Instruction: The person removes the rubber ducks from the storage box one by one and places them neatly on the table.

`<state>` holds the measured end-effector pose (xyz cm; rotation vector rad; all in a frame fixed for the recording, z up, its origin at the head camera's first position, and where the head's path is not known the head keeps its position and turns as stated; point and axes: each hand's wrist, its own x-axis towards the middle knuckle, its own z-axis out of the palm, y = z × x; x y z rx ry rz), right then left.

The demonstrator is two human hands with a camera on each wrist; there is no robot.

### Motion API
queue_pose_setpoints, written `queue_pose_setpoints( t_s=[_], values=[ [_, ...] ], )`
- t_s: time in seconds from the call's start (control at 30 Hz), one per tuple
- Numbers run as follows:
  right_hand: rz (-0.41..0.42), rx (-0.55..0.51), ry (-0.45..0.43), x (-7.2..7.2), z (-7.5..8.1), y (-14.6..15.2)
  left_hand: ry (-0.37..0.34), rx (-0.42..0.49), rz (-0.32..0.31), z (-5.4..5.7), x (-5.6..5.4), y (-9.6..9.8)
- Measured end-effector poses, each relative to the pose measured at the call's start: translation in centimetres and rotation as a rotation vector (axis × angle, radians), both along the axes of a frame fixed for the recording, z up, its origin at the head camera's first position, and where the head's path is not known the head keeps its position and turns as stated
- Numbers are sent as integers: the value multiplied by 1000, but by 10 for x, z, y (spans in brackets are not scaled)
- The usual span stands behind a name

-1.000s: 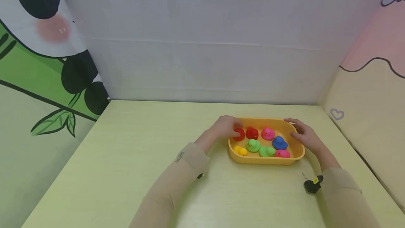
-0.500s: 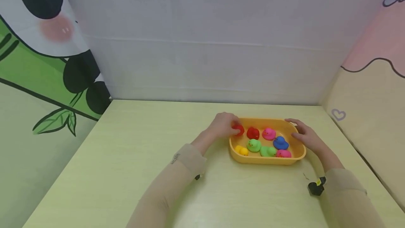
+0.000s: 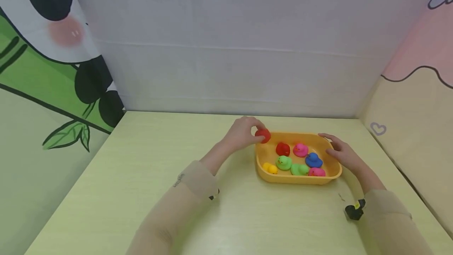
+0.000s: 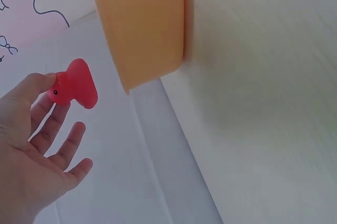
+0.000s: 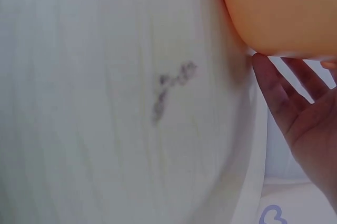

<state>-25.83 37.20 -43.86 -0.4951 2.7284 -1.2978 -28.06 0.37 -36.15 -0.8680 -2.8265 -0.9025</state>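
Note:
My left hand (image 3: 243, 133) pinches a red rubber duck (image 3: 263, 135) between thumb and fingers, at the far left corner of a yellow plastic tub (image 3: 295, 179). In the left wrist view the duck (image 4: 79, 84) is off the table, apart from the tub's wall (image 4: 145, 29), with the other fingers loosely spread. My right hand (image 3: 341, 151) holds the tub's right end by the rim, its thumb (image 5: 271, 79) at the edge. Inside the tub lie another red duck (image 3: 282, 149), pink ducks (image 3: 300, 150), green ducks (image 3: 284, 162), a blue duck (image 3: 313, 160) and a yellow duck (image 3: 270, 168).
The tub stands on a pale wooden table (image 3: 141, 168), right of the middle. A white sheet (image 3: 226, 50) hangs behind. Printed panels flank both sides, a green one (image 3: 53, 176) and a pink and cream one (image 3: 417, 129). A small black device (image 3: 354, 210) is by the right cuff.
My left hand has lifted the red duck from the tub's floor up to its far left rim, moving left and away. My right hand has stayed at the tub's right end.

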Motion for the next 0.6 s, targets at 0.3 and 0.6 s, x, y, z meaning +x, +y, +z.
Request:
queue_pose_setpoints(
  t_s=[0.3, 0.6],
  values=[
    [4, -2, -2, 3, 4, -2, -37, 63, 10, 17, 16, -20],
    [-32, 6, -10, 4, 2, -3, 39, 72, -14, 30, 26, -47]
  ],
)
